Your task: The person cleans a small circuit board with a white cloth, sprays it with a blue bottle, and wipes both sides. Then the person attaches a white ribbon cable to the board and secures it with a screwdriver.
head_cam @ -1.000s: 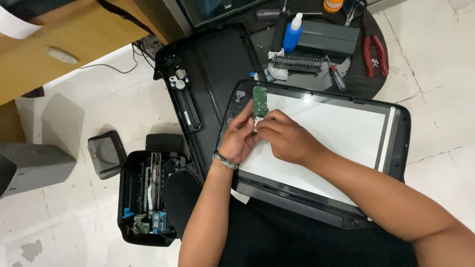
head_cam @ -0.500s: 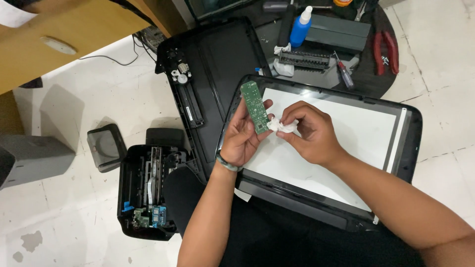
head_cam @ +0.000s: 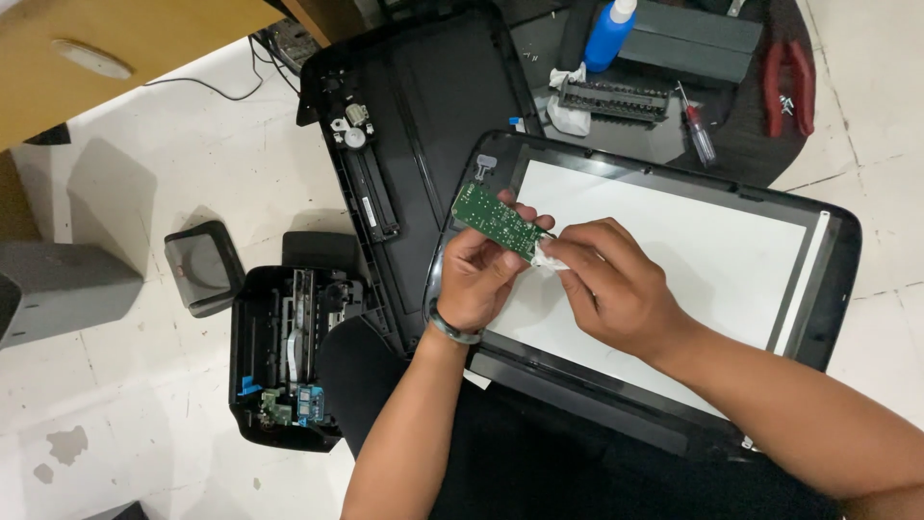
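Where fingers overlap, green circuit board (head_cam: pixel 497 219) in left hand's (head_cam: pixel 481 279) grip, right hand (head_cam: pixel 606 284) pinching half-hidden white wipe (head_cam: pixel 549 258).

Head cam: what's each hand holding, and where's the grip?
Left hand holds the green circuit board by its lower end, fingers wrapped around the edges. Right hand pinches a small white cloth against that same end.

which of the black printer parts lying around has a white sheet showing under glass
The black scanner lid frame on the person's lap, right beneath both hands; the flat black cover panel and the opened black printer body show no white sheet.
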